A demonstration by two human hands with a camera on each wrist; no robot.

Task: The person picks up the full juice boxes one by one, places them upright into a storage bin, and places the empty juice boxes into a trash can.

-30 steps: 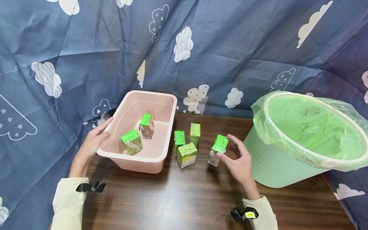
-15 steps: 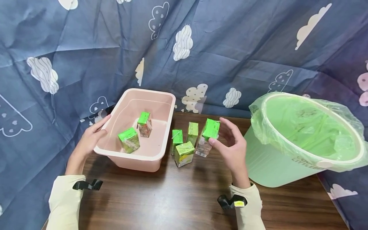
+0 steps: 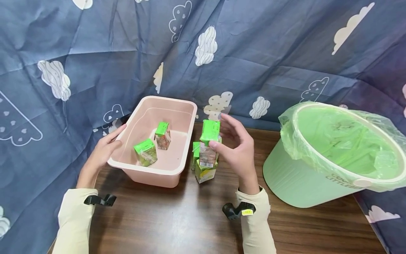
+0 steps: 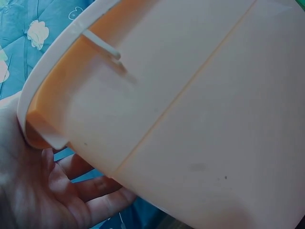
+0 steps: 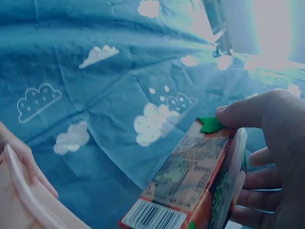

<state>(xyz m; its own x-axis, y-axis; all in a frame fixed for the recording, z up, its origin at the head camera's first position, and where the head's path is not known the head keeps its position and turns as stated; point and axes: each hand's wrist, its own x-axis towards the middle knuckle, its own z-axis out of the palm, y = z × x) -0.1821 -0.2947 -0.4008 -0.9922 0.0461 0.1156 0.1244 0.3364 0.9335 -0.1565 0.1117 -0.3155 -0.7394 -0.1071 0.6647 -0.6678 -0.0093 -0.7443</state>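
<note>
My right hand (image 3: 239, 148) pinches a juice box (image 3: 210, 135) with a bright green top, thumb on the near side, holding it above the table boxes. Its barcode and printed panel face the right wrist camera, where the juice box (image 5: 183, 176) tilts. My left hand (image 3: 101, 151) grips the left rim of a pink plastic basin (image 3: 144, 171); in the left wrist view several fingers (image 4: 107, 202) lie against the basin's outside. Inside the basin stand a green juice box (image 3: 146, 152) and a reddish-brown juice box (image 3: 163, 136).
On the wooden table (image 3: 177, 218), right of the basin, stand a yellow-green juice box (image 3: 205, 173) and a green juice box (image 3: 195, 155); the held one partly hides them. A pale green bin (image 3: 298, 176) with a plastic liner stands at right. A cloud-patterned blue cloth (image 3: 247, 53) hangs behind.
My right hand has lifted the juice box off the table and carried it left, over the other boxes towards the basin. The left hand stays on the basin's rim.
</note>
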